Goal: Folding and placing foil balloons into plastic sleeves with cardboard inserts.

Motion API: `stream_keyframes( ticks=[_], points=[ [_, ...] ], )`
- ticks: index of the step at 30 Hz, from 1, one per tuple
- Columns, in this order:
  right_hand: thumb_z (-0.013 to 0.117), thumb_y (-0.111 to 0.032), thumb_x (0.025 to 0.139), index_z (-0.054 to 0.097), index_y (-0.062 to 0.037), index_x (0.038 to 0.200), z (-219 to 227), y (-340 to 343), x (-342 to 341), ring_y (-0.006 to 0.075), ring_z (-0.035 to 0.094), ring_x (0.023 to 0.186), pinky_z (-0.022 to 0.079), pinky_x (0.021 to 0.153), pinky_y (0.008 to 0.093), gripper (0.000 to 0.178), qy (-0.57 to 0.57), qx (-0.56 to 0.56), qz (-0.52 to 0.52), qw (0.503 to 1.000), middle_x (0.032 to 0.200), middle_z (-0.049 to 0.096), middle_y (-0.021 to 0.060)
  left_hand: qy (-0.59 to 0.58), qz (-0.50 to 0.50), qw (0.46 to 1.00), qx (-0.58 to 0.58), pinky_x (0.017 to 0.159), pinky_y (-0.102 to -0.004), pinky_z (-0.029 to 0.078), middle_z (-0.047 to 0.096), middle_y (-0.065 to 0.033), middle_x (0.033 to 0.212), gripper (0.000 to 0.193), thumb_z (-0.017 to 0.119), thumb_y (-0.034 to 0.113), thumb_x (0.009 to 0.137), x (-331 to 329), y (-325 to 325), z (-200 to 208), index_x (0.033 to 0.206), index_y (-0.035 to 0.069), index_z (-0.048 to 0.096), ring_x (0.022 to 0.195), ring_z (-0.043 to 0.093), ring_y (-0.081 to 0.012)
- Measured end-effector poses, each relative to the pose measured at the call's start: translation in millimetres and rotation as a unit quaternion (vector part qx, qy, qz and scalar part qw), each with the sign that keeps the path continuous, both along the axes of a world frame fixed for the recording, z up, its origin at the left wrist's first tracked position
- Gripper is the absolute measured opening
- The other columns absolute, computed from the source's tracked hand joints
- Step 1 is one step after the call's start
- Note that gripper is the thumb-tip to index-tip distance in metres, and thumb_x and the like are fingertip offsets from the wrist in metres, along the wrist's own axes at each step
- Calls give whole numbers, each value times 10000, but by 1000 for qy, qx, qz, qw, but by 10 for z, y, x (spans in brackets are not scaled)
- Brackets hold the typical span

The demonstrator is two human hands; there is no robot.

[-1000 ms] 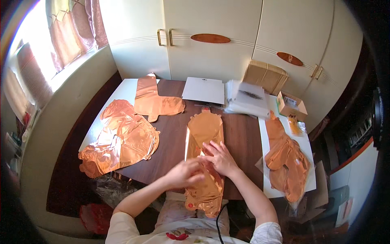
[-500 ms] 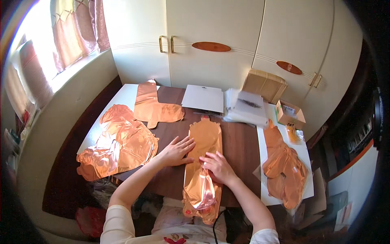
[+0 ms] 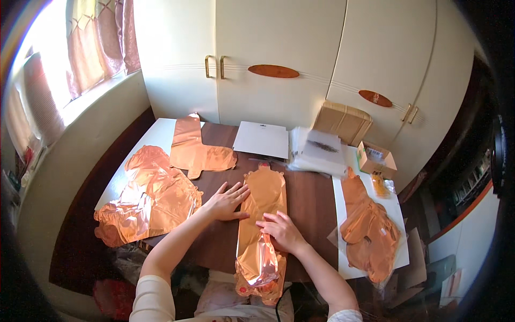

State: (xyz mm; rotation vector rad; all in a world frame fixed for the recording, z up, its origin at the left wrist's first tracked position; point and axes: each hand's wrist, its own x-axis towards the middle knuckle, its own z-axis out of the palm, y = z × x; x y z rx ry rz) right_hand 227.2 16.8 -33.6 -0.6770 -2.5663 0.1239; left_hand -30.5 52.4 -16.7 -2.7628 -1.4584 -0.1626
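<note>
A flat, folded copper-coloured foil balloon (image 3: 266,189) lies down the middle of the brown table (image 3: 315,206), its long axis running from near edge to far edge, its narrow red-marked tip pointing at the far edge and its crumpled other end overhanging the near one. The hands are apart: the left hand (image 3: 225,203) rests flat with fingers spread on its left side, while the right hand (image 3: 280,231) lies bent-fingered over its right side, whether pinching I cannot tell. Further copper foils lie toward the left edge (image 3: 155,198), far left corner (image 3: 201,155) and right edge (image 3: 370,231), with a white card (image 3: 261,139) and clear bags (image 3: 320,153) along the far edge.
</note>
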Motion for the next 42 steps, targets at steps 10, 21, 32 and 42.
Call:
stream_keyframes(
  ticks=[10,21,32,42],
  points=[
    [584,-197,820,681,-147,971,90,29,33,172,505,1156,326,1014,506,186,1,-19,13,1000,1041,654,-32,14,3,999,-37,1103,-499,133,215,-121,1487,1101,535,772,636,-30,186,99,1419,54,244,1377,159,-329],
    [525,-98,785,567,-117,1207,517,-25,-153,218,437,1249,253,1067,492,424,-83,-75,46,993,1272,542,37,17,10,999,-49,1095,-508,151,209,-137,1485,1150,579,763,592,-70,168,120,1421,45,233,1376,161,-330],
    [502,-297,875,522,-108,1249,236,-720,-473,295,425,1235,307,1025,504,419,-148,-24,67,986,1317,488,61,18,11,998,-52,1101,-503,142,190,-111,1496,1138,559,772,606,-52,149,72,1427,58,225,1383,143,-317],
    [537,-248,856,510,-9,1233,226,-1103,-508,297,429,1232,338,1029,411,447,-90,-85,89,988,1298,497,128,31,22,998,-58,1105,-490,126,195,-108,1496,1014,414,771,735,-21,238,111,1429,59,216,1384,135,-320]
  ],
)
